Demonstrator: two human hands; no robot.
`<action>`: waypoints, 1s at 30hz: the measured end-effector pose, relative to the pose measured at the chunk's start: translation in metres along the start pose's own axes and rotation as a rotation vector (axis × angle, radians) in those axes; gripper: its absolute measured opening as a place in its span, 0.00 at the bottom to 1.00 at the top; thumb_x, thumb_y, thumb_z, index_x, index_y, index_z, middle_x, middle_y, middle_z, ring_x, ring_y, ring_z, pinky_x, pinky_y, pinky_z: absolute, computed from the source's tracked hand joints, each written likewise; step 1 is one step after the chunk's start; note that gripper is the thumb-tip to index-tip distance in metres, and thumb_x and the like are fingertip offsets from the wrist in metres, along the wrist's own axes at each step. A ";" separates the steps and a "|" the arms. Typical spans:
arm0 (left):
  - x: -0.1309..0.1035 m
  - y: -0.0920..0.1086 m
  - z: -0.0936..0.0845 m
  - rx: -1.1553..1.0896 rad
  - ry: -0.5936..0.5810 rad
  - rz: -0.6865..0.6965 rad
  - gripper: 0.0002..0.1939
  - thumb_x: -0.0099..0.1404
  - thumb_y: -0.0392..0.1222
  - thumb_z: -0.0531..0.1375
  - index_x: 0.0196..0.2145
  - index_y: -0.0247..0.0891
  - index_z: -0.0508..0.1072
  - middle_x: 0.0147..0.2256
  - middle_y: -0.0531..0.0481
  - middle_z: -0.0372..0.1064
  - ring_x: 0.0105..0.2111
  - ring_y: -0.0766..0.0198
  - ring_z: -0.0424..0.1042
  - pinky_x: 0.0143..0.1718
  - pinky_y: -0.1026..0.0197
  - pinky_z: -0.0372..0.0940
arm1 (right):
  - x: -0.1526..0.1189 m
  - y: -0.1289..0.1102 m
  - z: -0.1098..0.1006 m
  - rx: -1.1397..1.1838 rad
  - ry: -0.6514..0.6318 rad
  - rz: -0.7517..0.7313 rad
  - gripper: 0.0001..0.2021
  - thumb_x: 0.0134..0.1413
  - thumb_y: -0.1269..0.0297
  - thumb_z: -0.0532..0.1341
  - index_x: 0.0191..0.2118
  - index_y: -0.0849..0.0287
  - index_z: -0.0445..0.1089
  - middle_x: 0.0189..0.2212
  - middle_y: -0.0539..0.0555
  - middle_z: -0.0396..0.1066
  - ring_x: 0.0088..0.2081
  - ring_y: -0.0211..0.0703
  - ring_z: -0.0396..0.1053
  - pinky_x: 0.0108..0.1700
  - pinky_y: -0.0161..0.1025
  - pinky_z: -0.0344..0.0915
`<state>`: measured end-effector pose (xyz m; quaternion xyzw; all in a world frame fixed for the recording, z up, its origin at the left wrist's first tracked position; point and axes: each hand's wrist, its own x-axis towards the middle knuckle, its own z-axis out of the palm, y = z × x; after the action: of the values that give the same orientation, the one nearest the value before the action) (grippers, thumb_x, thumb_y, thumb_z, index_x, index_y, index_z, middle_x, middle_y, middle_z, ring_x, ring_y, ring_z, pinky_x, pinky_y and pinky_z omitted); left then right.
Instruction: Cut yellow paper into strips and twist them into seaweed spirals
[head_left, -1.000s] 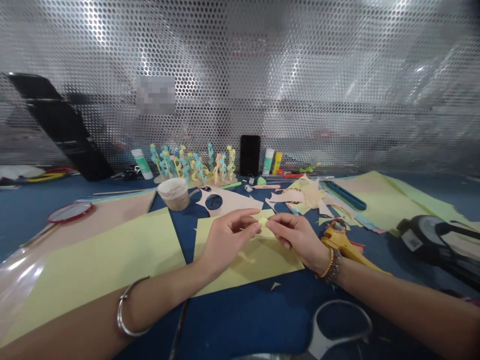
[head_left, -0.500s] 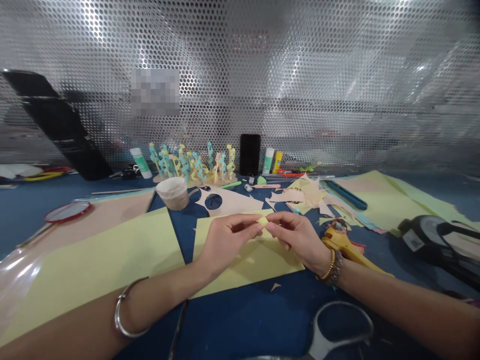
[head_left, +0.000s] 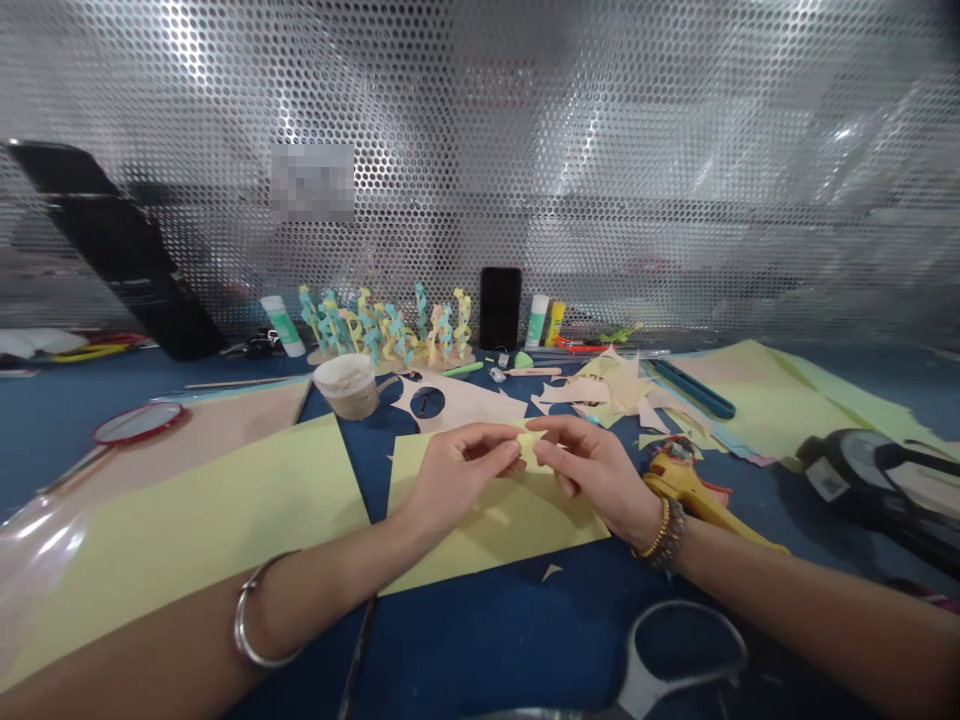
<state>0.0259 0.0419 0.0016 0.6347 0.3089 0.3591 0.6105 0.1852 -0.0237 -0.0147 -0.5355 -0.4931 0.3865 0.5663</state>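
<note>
A small piece of yellow paper (head_left: 529,447) is held up between my two hands. My left hand (head_left: 469,468) pinches its left side between thumb and forefinger. My right hand (head_left: 598,470) has thumb and forefinger at its right side, the forefinger over the upper edge and the thumb below. Fingertips partly cover the piece, so its exact shape is hidden. Beneath both hands lies a flat yellow paper sheet (head_left: 450,560). Yellow-handled pliers or a similar tool (head_left: 694,492) lie beside my right wrist.
Scissors (head_left: 645,685) lie at the front edge. A paper cup (head_left: 349,390), paper scraps (head_left: 622,390), glue sticks (head_left: 537,322) and a phone (head_left: 500,308) stand or lie beyond. Twisted paper ornaments (head_left: 390,330) stand at the back. A black tape dispenser-like object (head_left: 847,480) sits right.
My fingertips have shifted slightly on the small yellow paper, and the right thumb and forefinger have spread a little. More of the piece shows between them. The table things stay put.
</note>
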 end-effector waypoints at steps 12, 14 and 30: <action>-0.002 -0.002 -0.002 -0.006 -0.025 -0.007 0.14 0.56 0.40 0.64 0.41 0.36 0.75 0.29 0.51 0.76 0.30 0.66 0.75 0.33 0.67 0.69 | 0.000 0.002 0.001 -0.016 0.041 -0.026 0.11 0.46 0.58 0.66 0.35 0.58 0.74 0.27 0.48 0.70 0.15 0.24 0.57 0.17 0.26 0.55; -0.002 -0.002 -0.002 -0.056 -0.021 -0.032 0.14 0.56 0.41 0.64 0.41 0.37 0.74 0.31 0.50 0.75 0.30 0.65 0.76 0.32 0.67 0.69 | 0.001 0.003 0.001 -0.015 0.033 -0.030 0.11 0.46 0.58 0.66 0.37 0.57 0.74 0.27 0.48 0.70 0.15 0.24 0.58 0.17 0.26 0.55; -0.003 0.001 0.000 -0.049 -0.004 0.021 0.11 0.54 0.39 0.66 0.36 0.36 0.75 0.27 0.52 0.74 0.26 0.68 0.74 0.31 0.67 0.70 | -0.001 0.002 0.000 -0.042 0.006 -0.065 0.14 0.43 0.58 0.67 0.36 0.59 0.71 0.29 0.48 0.68 0.17 0.25 0.58 0.16 0.26 0.57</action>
<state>0.0241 0.0399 0.0024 0.6232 0.2922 0.3718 0.6228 0.1855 -0.0246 -0.0164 -0.5323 -0.5166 0.3557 0.5685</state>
